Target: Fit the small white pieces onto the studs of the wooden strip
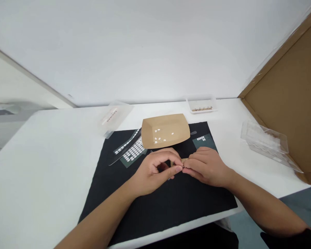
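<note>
My left hand (155, 169) and my right hand (207, 166) meet above the black mat (155, 214). Thumb and forefinger of the left pinch a tiny dark item, too small to name. The right hand's fingers are closed at the same spot, touching the left fingertips; what they grip is mostly hidden. A bit of tan material shows behind the fingers. Just beyond the hands is a brown paper tray (171, 126) with several small white ovals in it. To its left lies a dark green sheet of white oval stickers (133, 151), partly under a thin dark pointed tool (116, 160).
A smaller green sticker sheet (208, 142) lies at the mat's right. Behind stands a clear plastic box (202, 105) with small brownish pieces. Another clear box (266, 140) sits right, near a cardboard panel (290, 86). A translucent lettered case (114, 117) is at left.
</note>
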A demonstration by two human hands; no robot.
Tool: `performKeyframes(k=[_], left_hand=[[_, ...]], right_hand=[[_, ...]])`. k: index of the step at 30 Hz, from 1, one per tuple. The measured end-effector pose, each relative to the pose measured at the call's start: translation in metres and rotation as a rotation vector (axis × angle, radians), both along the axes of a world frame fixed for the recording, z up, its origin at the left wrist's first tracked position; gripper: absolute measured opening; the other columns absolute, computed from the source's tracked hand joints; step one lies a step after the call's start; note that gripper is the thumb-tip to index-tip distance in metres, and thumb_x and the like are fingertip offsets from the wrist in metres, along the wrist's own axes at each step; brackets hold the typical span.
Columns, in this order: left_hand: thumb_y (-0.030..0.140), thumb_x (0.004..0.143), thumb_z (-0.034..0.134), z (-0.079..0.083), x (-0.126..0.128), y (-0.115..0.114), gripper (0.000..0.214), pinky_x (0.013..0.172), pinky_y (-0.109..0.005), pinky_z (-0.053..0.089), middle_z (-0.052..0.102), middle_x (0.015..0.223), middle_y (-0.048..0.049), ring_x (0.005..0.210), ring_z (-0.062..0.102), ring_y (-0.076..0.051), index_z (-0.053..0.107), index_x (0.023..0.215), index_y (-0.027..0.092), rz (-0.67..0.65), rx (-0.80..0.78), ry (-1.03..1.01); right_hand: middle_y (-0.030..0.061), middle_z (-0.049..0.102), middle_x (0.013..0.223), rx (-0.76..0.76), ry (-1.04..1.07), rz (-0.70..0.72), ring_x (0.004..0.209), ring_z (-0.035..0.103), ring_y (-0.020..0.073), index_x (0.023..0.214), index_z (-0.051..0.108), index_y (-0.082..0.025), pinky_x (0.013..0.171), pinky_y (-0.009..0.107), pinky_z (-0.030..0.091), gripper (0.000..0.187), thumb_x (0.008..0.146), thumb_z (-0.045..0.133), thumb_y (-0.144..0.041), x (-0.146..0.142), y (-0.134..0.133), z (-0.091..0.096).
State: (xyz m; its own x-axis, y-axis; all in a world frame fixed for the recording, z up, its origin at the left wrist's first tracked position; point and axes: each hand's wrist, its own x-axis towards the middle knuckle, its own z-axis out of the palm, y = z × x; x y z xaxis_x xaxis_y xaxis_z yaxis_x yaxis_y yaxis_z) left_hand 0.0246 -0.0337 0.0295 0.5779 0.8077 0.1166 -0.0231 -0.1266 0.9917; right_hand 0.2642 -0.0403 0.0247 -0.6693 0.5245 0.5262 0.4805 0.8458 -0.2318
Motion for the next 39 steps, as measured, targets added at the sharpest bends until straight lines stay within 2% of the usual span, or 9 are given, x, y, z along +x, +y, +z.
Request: performKeyframes(k=[12,19,24,27,32,39], left_hand=[[0.037,0.094,0.081,-0.001,0.001,0.004,0.025,0.067,-0.025,0.067,0.068,0.088,-0.0051,0.07,0.071,-0.012,0.077,0.088,0.013,-0.169,-0.256,-0.17],[0.04,0.096,0.079,0.0,0.003,0.0,0.028,0.066,-0.025,0.067,0.065,0.09,-0.0048,0.073,0.07,-0.013,0.073,0.091,0.013,-0.198,-0.37,-0.175],[0.044,0.098,0.076,-0.003,0.003,-0.004,0.031,0.065,-0.026,0.068,0.064,0.091,-0.0054,0.077,0.067,-0.013,0.07,0.095,0.013,-0.219,-0.431,-0.187],[0.042,0.101,0.072,-0.004,0.004,-0.005,0.029,0.062,-0.024,0.067,0.064,0.09,-0.0055,0.077,0.065,-0.013,0.069,0.095,0.014,-0.206,-0.405,-0.178],[0.038,0.103,0.069,-0.003,0.004,-0.007,0.026,0.062,-0.023,0.066,0.064,0.091,-0.0044,0.072,0.065,-0.011,0.067,0.095,0.013,-0.169,-0.276,-0.15],[0.035,0.103,0.068,-0.004,0.008,-0.01,0.023,0.05,-0.019,0.064,0.061,0.092,-0.004,0.068,0.061,-0.009,0.066,0.094,0.014,-0.039,-0.203,-0.107]], right_hand=[[-0.0023,0.075,0.082,0.05,0.068,0.051,0.064,0.06,0.0107,0.089,0.064,-0.022,0.069,0.03,0.043,0.028,0.113,0.055,-0.035,-0.001,-0.006,0.004],[-0.0044,0.064,0.072,0.167,0.018,0.046,0.064,0.057,0.0118,0.088,0.065,-0.024,0.069,0.032,0.043,0.019,0.106,0.066,-0.027,0.002,-0.007,0.006],[-0.0045,0.063,0.071,0.203,0.002,0.03,0.066,0.057,0.0124,0.083,0.063,-0.025,0.07,0.032,0.044,0.022,0.104,0.069,-0.025,0.004,-0.007,0.006],[-0.0044,0.065,0.072,0.225,-0.02,0.026,0.065,0.057,0.0121,0.084,0.064,-0.026,0.068,0.032,0.045,0.021,0.105,0.068,-0.025,0.004,-0.006,0.007],[-0.0039,0.069,0.074,0.282,-0.008,0.041,0.067,0.062,0.0123,0.09,0.068,-0.025,0.065,0.032,0.046,0.013,0.102,0.071,-0.022,0.005,-0.004,0.008],[-0.0017,0.074,0.082,0.291,-0.001,0.04,0.072,0.065,0.0133,0.092,0.07,-0.023,0.068,0.032,0.048,0.01,0.099,0.073,-0.015,0.008,-0.004,0.008]])
